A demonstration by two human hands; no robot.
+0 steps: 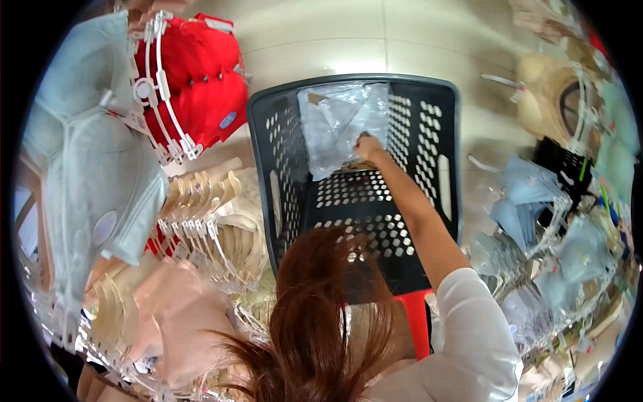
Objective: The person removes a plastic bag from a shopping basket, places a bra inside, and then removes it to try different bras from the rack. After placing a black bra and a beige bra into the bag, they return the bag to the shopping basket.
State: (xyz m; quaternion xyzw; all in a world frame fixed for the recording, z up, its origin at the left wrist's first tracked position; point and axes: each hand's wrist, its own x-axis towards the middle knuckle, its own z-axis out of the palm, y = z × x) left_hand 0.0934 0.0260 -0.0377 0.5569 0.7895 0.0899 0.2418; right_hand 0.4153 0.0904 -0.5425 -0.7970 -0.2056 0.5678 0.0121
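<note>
My right hand (366,146) reaches down into a black shopping basket (355,79) with perforated walls. Its fingers are closed at the edge of a clear plastic bag (338,124), which holds something pale and lies against the basket's far end. A small brownish item (357,165) shows just below the hand, too little of it visible to name. My left hand does not appear; hair covers the lower middle of the view.
Red bras (201,74) and pale blue bras (87,134) hang on the left, above beige ones on hangers (214,228). More bras (529,194) line the right side. A red part (415,325) sits at the basket's near end, over a tiled floor (321,40).
</note>
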